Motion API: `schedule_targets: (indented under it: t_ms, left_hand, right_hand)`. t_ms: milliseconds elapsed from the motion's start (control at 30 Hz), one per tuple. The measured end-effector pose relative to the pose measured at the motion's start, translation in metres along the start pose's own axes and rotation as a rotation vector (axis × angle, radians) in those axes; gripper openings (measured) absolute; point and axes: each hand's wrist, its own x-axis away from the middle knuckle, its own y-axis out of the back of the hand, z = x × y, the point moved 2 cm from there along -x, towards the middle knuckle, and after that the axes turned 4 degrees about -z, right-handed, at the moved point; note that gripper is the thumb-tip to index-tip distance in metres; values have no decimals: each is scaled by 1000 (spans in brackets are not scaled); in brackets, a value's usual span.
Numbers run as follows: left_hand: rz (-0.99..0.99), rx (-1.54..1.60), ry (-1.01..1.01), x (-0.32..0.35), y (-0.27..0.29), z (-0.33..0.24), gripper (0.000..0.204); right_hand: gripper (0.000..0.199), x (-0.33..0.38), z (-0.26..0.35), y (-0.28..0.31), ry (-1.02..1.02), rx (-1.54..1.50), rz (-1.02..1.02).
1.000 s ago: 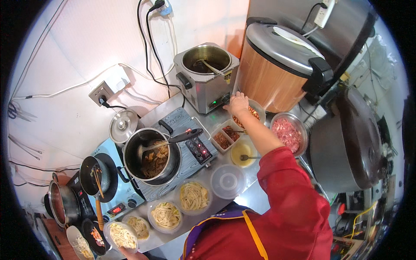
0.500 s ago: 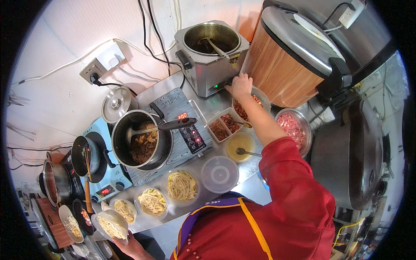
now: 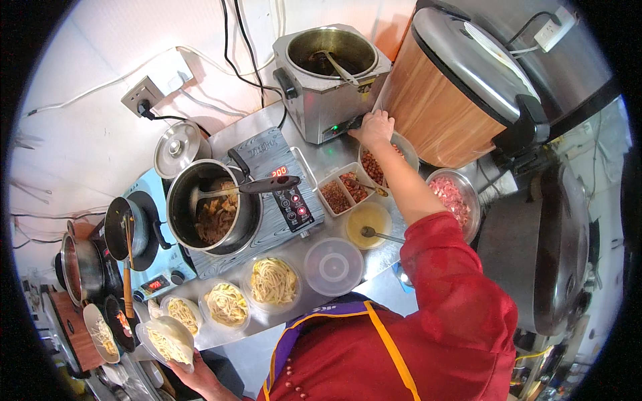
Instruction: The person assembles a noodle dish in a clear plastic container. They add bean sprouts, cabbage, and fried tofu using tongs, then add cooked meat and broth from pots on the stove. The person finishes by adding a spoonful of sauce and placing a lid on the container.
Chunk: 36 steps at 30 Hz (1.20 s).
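Head view: the right hand [image 3: 374,127] reaches out over a steel bowl of brown bits [image 3: 388,164], fingers curled at the front edge of the square steel soup warmer [image 3: 332,80] — whether they pinch anything cannot be told. That bowl sits just in front of the warmer, beside the wood-grain rice cooker [image 3: 455,93]. Far left of the warmer, near the picture's lower edge, the left hand [image 3: 190,371] cups a white bowl of noodles [image 3: 166,339] from beneath — clasped.
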Motion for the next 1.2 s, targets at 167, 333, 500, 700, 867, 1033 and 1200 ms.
schedule_targets:
  t_ms: [167,333,500,700,867,1033,1200]
  left_hand:
    - [3,-1108,-556,23,-19,-9,61]
    - [3,-124,-106,25,-22,-7,56]
    - [136,23,39,19,-30,-8,59]
    - [160,76,156,9,-64,4,58]
    - [196,59,194,-6,-73,11,59]
    - [249,62,229,-30,-71,12,58]
    - [375,115,189,-46,-76,8,57]
  right_hand:
    - [75,-2,-2,1,49,93,22]
    - [60,27,-1,51,213,119,8]
    - [24,102,28,125,437,-556,-119]
    - [46,172,127,167,1105,-375,-153]
    - [47,202,163,177,1082,127,-199]
    - [22,208,165,223,1097,52,65]
    - [28,194,185,234,732,-283,804]
